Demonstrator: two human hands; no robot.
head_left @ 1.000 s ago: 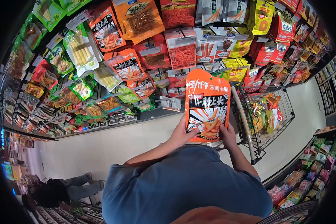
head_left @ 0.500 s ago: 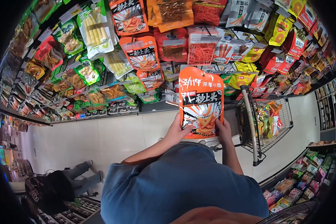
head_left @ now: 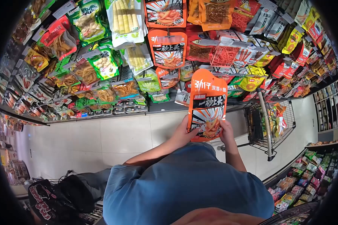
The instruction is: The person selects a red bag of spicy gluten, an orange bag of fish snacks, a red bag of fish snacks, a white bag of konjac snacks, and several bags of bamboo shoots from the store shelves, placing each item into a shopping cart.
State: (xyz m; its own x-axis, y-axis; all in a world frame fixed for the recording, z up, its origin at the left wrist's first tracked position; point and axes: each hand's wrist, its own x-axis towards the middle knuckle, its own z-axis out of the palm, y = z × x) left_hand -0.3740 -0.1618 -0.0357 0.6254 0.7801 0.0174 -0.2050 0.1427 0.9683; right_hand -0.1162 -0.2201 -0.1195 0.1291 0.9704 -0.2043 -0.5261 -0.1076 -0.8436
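- Pouch, orange (head_left: pixel 209 88) with a black-and-white printed middle, is up in front of the shopper's blue shirt (head_left: pixel 187 180), just left of the shopping cart (head_left: pixel 266 120) and touching neither it nor the rack (head_left: pixel 165 106).
- Left hand (head_left: pixel 182 134), the one farther from the cart, has the pouch's lower left edge pinched: thumb pressed on the printed face, the other fingers mostly tucked out of sight behind.
- Right hand (head_left: pixel 227 132), on the cart's side, is clamped on the lower right edge; the thumb is at the front, and I can't make out how the hidden fingers are spread.
- Light stuff, I'd say, easily borne by one hand. The film looks thin and glossy, so it should flex and crinkle, and could slide a bit under dry fingertips.
- Whatever's inside looks soft rather than brittle, going by the picture on the front; a hard squeeze would likely just dent it.
- Best hold, to my eye, is where the hands are, low on both side edges, as the upper part would probably flop if left to carry the weight. The rounded top with its hanging hole looks flatter and would suit a one-handed pinch.
- Matching orange packets (head_left: pixel 168 48) hang on the rack, beyond and left of the cart; bagged goods (head_left: pixel 279 120) lie inside the cart.
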